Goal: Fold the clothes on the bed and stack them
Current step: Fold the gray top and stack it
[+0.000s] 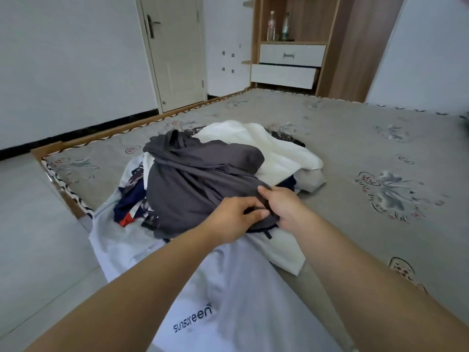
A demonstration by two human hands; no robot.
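Grey cloth, a dark garment topping the unfolded heap on the bed, is being pinched at its near hem by the left hand and right hand, fingers curled, apparently picking it first; lifting and spreading comes next.

Matt grey cloth garment; woven mattress; wood-grain wardrobe; glossy bottles

2 hands; 2 bottles; 2 drawers; 1 door.

A closed door stands left of a wooden cabinet (two bottles on its shelf).
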